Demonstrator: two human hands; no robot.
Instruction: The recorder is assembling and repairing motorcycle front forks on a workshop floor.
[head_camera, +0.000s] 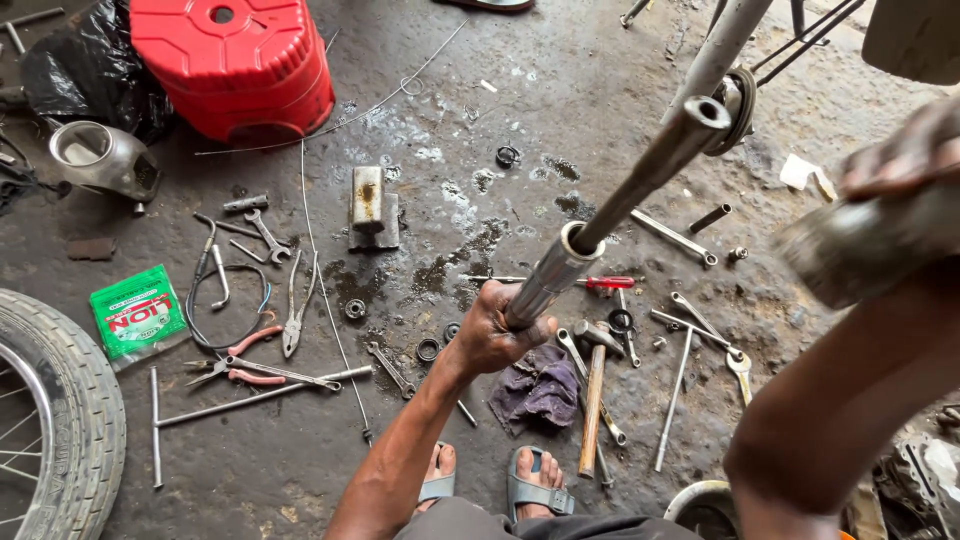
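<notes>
My left hand (492, 335) grips the lower chrome sleeve of a long metal fork tube (640, 180). The tube stands tilted, with its open top end pointing up to the right. Close to the camera at the right edge, my right hand (900, 150) is closed on a blurred grey cylindrical piece (865, 245), raised to the right of the tube's upper end. My feet in grey sandals (535, 488) rest on the oily concrete floor below the left hand. A purple rag (540, 390) lies next to the tube's foot.
Tools lie scattered on the floor: a wooden-handled hammer (592, 395), spanners (700, 320), a red-handled screwdriver (600, 282), pliers (250, 355) and a metal block (370, 205). A red plastic stool (235, 60) stands at the back left, a tyre (60, 420) at the left edge.
</notes>
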